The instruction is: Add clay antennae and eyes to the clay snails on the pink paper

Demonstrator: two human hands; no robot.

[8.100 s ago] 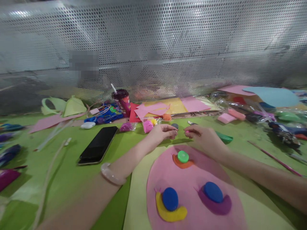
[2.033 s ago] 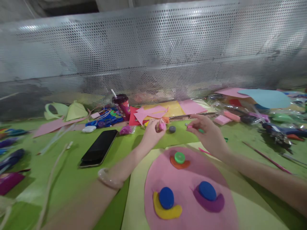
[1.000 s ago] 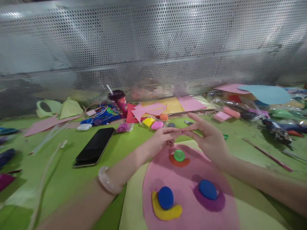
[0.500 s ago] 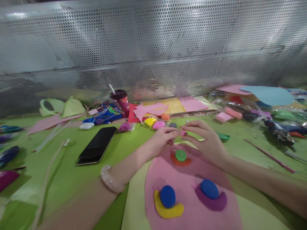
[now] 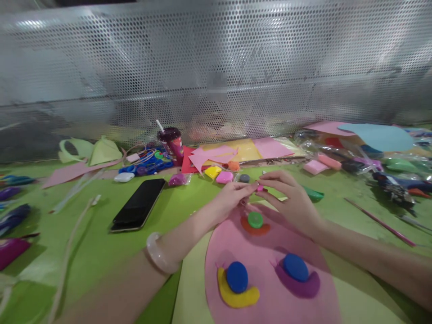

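Observation:
Between my fingertips is a small piece of pink modelling clay [image 5: 259, 188]. My left hand [image 5: 235, 196] pinches at it from one side, and my right hand [image 5: 286, 198] holds it between thumb and fingers from the other. Beneath them lies a pink paper oval [image 5: 263, 258] on a pale yellow-green sheet [image 5: 191, 274]. Three clay snails rest on the oval: an orange snail with a green cap [image 5: 255, 219], a yellow snail with a blue cap [image 5: 236, 277], and a purple snail with a blue cap [image 5: 295, 267].
A black phone [image 5: 139, 204] lies left of my hands, with a lidded cup and straw [image 5: 173, 146] behind it. Packs of clay [image 5: 224, 177] sit beyond my hands. A thin pink stick [image 5: 380, 222] is at right. A perforated metal panel [image 5: 216, 67] stands at the back.
My left hand's fingers have shifted slightly around the pink clay, and both hands stay together above the oval. The whole view has moved a little.

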